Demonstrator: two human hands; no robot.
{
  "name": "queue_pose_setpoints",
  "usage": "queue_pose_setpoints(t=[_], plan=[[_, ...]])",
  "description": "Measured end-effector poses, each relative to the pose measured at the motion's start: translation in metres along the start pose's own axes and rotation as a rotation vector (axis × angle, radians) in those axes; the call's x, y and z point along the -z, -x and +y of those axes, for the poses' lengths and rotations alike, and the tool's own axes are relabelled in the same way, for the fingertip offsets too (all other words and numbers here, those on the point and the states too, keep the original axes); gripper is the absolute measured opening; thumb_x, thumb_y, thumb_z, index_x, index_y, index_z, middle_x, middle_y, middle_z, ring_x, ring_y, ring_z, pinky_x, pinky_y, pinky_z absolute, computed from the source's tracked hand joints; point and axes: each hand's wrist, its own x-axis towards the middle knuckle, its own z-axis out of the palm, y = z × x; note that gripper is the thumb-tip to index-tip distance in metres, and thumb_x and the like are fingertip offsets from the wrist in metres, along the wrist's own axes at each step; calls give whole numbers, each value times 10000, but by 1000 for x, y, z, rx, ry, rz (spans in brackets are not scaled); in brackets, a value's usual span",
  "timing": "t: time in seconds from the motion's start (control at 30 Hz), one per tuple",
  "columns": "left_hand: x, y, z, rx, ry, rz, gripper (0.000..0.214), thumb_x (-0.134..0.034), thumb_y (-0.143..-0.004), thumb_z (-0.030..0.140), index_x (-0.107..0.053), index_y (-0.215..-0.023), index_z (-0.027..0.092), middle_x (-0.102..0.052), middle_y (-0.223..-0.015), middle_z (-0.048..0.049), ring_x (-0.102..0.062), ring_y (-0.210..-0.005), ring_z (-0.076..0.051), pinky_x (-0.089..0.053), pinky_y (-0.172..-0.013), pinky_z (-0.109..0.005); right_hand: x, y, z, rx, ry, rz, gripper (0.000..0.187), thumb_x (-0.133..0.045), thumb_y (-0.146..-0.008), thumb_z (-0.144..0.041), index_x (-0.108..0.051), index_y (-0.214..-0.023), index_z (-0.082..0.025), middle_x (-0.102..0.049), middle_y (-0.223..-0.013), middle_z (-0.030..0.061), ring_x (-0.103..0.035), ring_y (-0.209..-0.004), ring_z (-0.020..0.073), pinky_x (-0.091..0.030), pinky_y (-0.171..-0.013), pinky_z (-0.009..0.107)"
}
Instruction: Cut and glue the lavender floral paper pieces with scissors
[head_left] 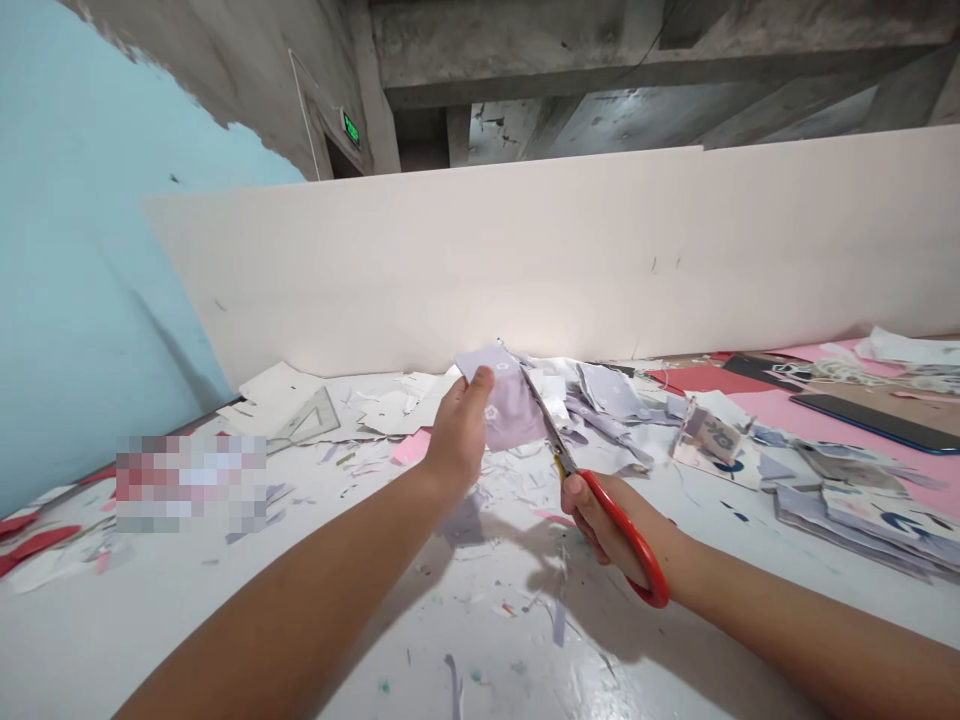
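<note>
My left hand (463, 425) grips a piece of lilac paper (514, 405) with small white flowers, thumb pressed on its face. In my right hand (600, 510) is a pair of scissors (626, 535) with red handles. Their blades point up and away, lying along the right edge of the lilac paper. Whether the blades are parted is hard to make out. Both hands are raised over the white tabletop (360, 640), and paper scraps lie beneath them.
Lilac offcuts (611, 390) are heaped behind my right hand. A clear set square (311, 415) rests at left. To the right are a small folded paper piece (716, 435), stacked patterned paper (877, 520) and a dark phone (881, 420). A white partition (450, 270) stands behind.
</note>
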Motion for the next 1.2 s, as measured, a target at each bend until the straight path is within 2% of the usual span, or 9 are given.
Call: queue_pose_setpoints(t=[0.1, 0.23, 0.33, 0.53, 0.7, 1.2], plan=[[1, -3, -4, -4, -73, 74, 423, -530, -697, 551, -562, -906, 184, -604, -784, -28, -550, -722, -143, -418, -644, -255, 0, 2, -1, 33, 57, 1, 544, -209, -757, -703, -357, -628, -196, -362, -517, -40, -334, -458, 90, -311, -467, 244], [1, -5, -7, -102, -191, 128, 402, -514, -716, 536, -560, -905, 184, -616, -760, -27, -548, -682, -142, -405, -601, -246, 0, 3, 2, 107, 5, -30, 477, -231, -812, -632, -398, -715, -196, -363, -591, -35, -330, -518, 97, -324, -496, 244], [1, -3, -7, -146, -264, 144, 383, -499, -733, 522, -560, -906, 185, -627, -771, -28, -560, -698, -147, -408, -614, -248, -1, 4, 5, 142, -41, -62, 476, -225, -822, -618, -428, -757, -193, -363, -630, -31, -328, -524, 94, -344, -502, 246], [-1, 5, -1, -206, -424, 128, 362, -469, -763, 502, -552, -880, 169, -624, -771, -32, -558, -698, -141, -393, -598, -234, -3, 1, 9, 91, -88, -13, 573, -207, -773, -686, -484, -778, -184, -371, -591, -29, -336, -496, 96, -351, -459, 241], [-3, 8, -4, -222, -401, 120, 372, -456, -771, 507, -529, -918, 173, -620, -806, -33, -555, -706, -138, -386, -597, -230, 0, -1, 10, 40, -119, -63, 573, -195, -783, -675, -483, -781, -180, -365, -532, -45, -344, -457, 88, -347, -449, 241], [-4, 9, -6, -207, -332, 115, 366, -427, -778, 528, -502, -876, 184, -601, -771, -23, -548, -684, -127, -387, -575, -223, -4, -1, 8, 16, -145, -39, 548, -235, -761, -693, -438, -704, -188, -353, -513, -55, -326, -415, 67, -343, -397, 217]])
